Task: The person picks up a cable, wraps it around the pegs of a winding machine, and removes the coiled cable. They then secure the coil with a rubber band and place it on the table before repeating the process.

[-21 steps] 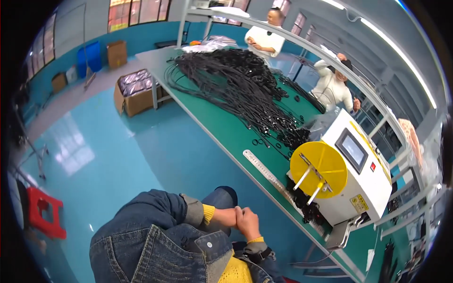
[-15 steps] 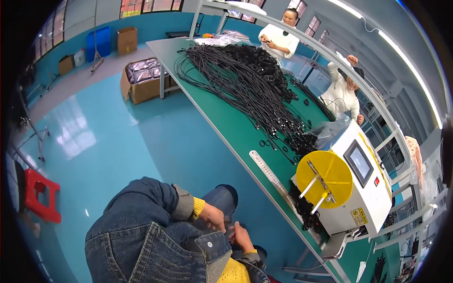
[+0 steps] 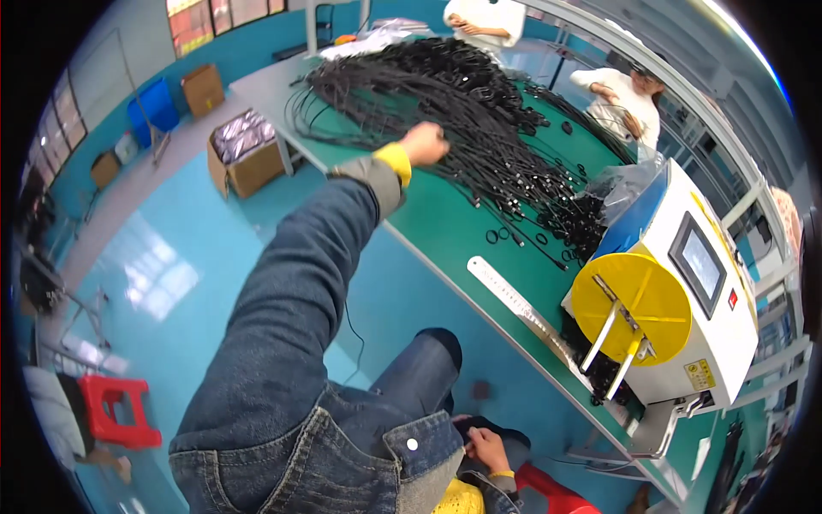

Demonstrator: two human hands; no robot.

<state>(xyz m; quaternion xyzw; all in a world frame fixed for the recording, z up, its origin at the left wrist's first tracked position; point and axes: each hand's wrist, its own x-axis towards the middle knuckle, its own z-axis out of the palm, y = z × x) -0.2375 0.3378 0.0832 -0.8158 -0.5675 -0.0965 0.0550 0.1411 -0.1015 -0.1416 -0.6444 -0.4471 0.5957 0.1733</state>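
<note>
A large heap of black cables [image 3: 479,120] with small connector ends lies across the green table. My left arm is stretched out over the table edge, and my left hand [image 3: 424,144] is at the near side of the heap with curled fingers. What they hold, if anything, blends into the black cables. My right hand [image 3: 490,450] stays low by my lap, its fingers bent together. Whatever is in them is too small to make out.
A white machine [image 3: 702,291] with a yellow disc [image 3: 632,300] stands on the table at right, beside a steel ruler [image 3: 514,300]. Two people in white work across the table. A red stool [image 3: 120,411] and an open carton [image 3: 248,158] are on the floor.
My left hand has left my lap, where both hands were close together, and reached forward to the cable heap. The right hand remains low. The view has shifted.
</note>
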